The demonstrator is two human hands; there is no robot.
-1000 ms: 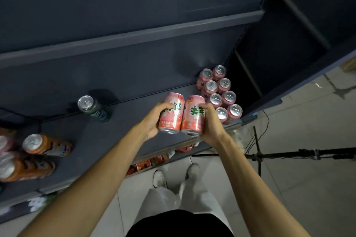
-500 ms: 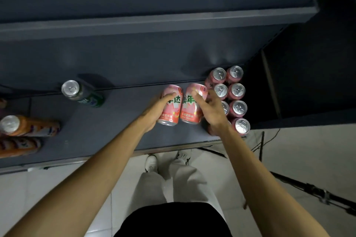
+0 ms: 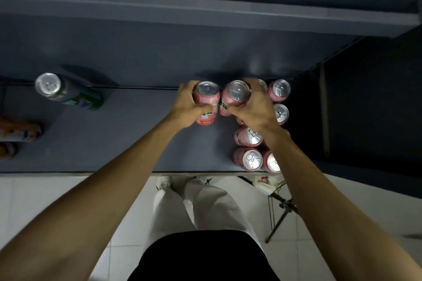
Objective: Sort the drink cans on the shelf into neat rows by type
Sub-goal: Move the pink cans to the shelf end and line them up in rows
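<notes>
Pink cans (image 3: 206, 107) (image 3: 235, 98), one gripped in each hand (image 3: 189, 107) (image 3: 253, 107), stand at the shelf (image 3: 137, 139) back beside the pink block (image 3: 249, 143); next, release and square them.

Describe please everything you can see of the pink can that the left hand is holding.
The pink can looks like metal, with a silver top and pull tab and a pink printed wall bearing green and white lettering too blurred to read. It stands upright at the back of the dark shelf; whether its base rests there is hidden. The left hand curls round its left side in a firm grip. On its right it touches, or nearly touches, a second pink can, held by the right hand.
</notes>
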